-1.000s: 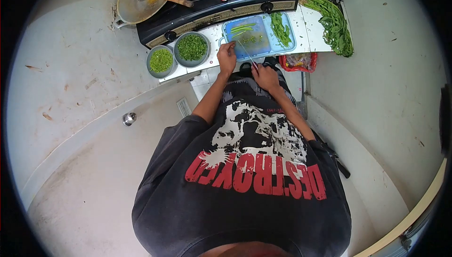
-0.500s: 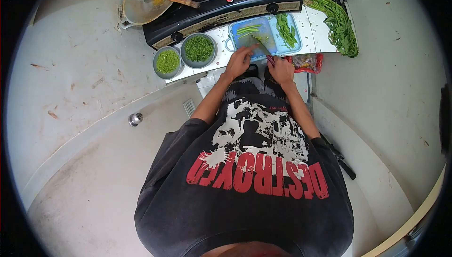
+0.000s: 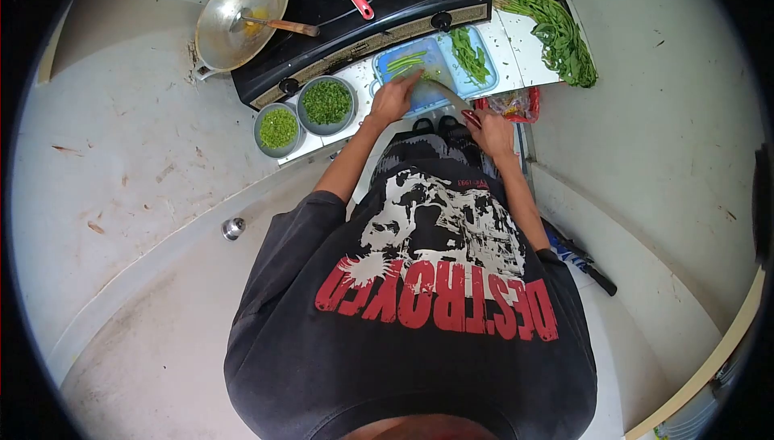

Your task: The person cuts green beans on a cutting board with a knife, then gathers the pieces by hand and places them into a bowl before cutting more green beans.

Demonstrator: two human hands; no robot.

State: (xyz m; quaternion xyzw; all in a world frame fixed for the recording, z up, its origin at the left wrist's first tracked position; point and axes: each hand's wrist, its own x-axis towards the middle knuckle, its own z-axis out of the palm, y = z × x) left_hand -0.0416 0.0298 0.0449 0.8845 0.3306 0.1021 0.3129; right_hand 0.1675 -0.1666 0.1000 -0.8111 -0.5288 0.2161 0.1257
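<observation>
Glossy black stove (image 3: 347, 57), shiny metal wok (image 3: 230, 45), wooden-looking spatula handle (image 3: 294, 28)

The left wall (image 3: 129, 109) is pale grey and carries some brown marks; the right wall (image 3: 645, 109) is also pale, with a few small dark spots. Between them, at the far side, a white tiled tabletop (image 3: 513, 46) holds a black stove (image 3: 334, 8). A yellowish strip (image 3: 709, 369) curves at the near right. The light is soft and quite even.

Location: kitchen, identified by a gas stove (image 3: 347, 54), a wok (image 3: 234, 33) and a counter (image 3: 513, 46) bearing cut greens (image 3: 470, 57).
</observation>
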